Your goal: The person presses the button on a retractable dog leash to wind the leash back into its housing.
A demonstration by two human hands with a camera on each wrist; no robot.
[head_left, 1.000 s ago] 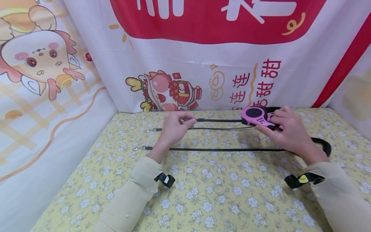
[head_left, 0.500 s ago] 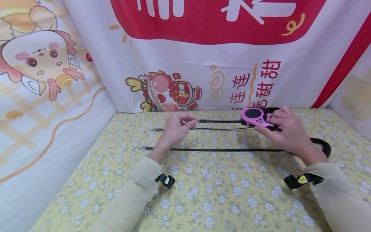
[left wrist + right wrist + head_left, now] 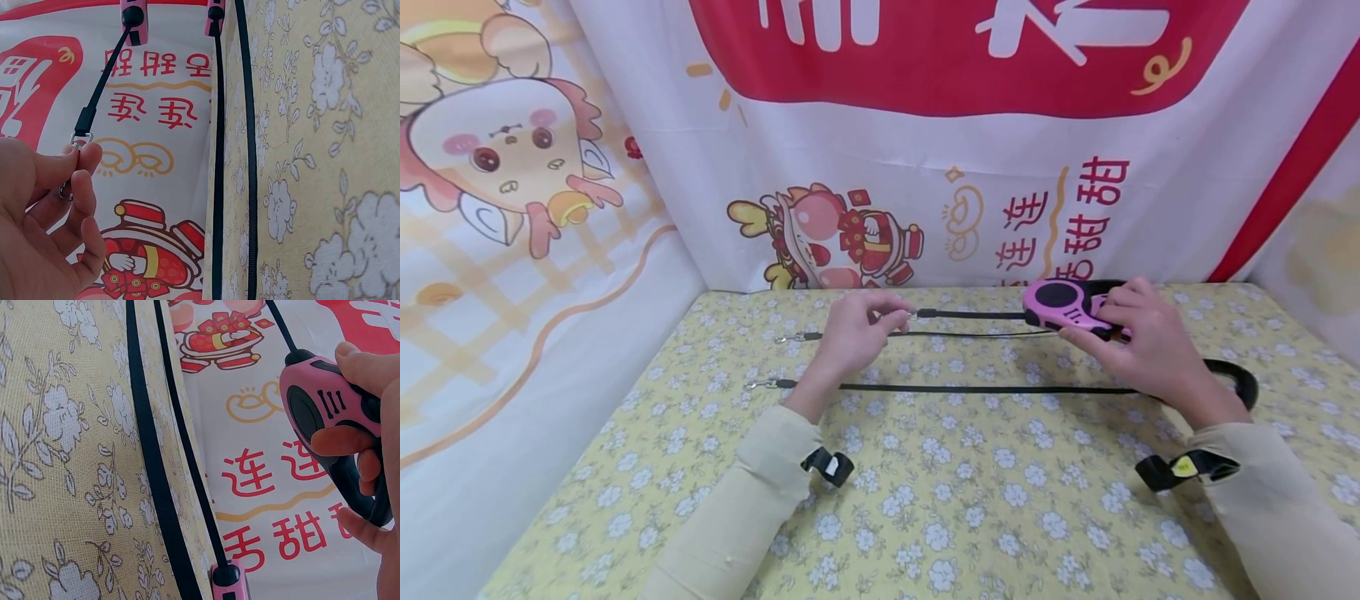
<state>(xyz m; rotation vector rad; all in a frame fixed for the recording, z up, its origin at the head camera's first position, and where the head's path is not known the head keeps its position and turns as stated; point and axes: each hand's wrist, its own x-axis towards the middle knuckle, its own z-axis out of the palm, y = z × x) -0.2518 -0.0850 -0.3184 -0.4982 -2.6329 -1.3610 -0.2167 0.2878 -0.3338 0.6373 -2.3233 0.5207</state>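
Note:
My right hand (image 3: 1150, 346) grips a pink and black retractable dog leash (image 3: 1060, 300) by its handle, raised over the back of the table. From its nose a short black strap (image 3: 970, 315) runs taut to the left. There my left hand (image 3: 859, 329) pinches the metal snap hook at the strap's end between thumb and fingers; part of the hook (image 3: 82, 139) shows in the left wrist view. Below lie two more leashes with straps drawn out, a nearer strap (image 3: 955, 389) and a farther strap (image 3: 970, 335). One pink casing (image 3: 229, 584) shows low in the right wrist view.
Metal hooks end both lying straps at the left: a near hook (image 3: 762, 384) and a far hook (image 3: 790, 338). A black handle loop (image 3: 1246, 385) shows behind the right wrist. A flowered cloth (image 3: 940, 500) covers the table; a printed curtain (image 3: 880, 142) hangs at its back edge.
The left hand has shifted very slightly right, and the hook end of the strap shows a little more beyond its fingertips. Otherwise both hands keep their hold.

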